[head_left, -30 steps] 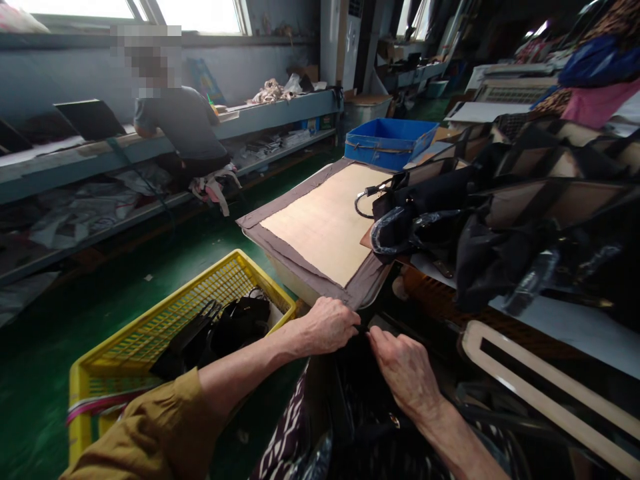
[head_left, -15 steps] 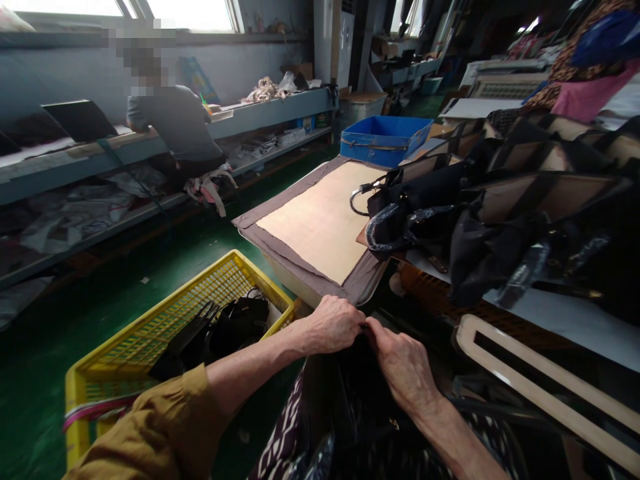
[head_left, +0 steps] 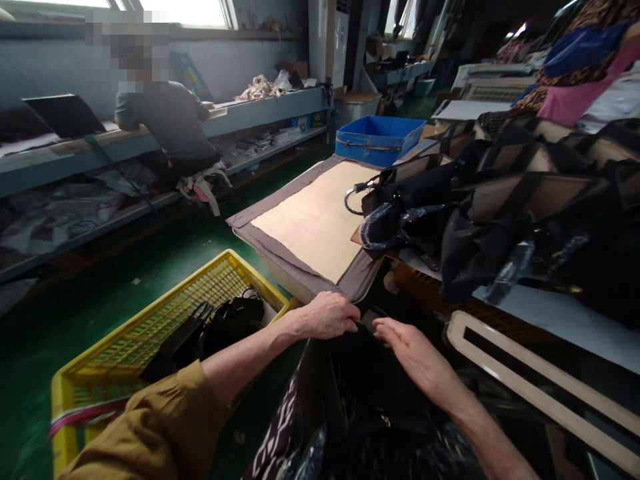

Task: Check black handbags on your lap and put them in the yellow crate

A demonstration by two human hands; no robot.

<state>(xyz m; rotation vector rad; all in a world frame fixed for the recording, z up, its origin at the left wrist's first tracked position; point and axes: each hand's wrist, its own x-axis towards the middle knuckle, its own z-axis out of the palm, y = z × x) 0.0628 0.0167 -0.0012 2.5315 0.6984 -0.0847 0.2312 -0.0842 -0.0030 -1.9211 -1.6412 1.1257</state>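
My left hand [head_left: 327,315] is closed on the top edge of a black bag [head_left: 367,387] that sits in my lap, low in the middle of the view. My right hand [head_left: 413,353] lies on the same bag just to the right, its fingers curled at the bag's rim a short gap from the left hand. What the right fingers pinch is hidden. The bag is dark and its details are hard to make out.
A yellow plastic crate [head_left: 150,333] with black bags stands on the green floor at my left. Ahead is a padded board [head_left: 313,223] edged in brown cloth, then a blue bin [head_left: 377,139]. Black bags [head_left: 450,200] pile on the right table. A person [head_left: 167,130] sits at the left bench.
My right hand has shifted a little right and apart from the left hand, which stays on the bag's edge. The view has drifted slightly.
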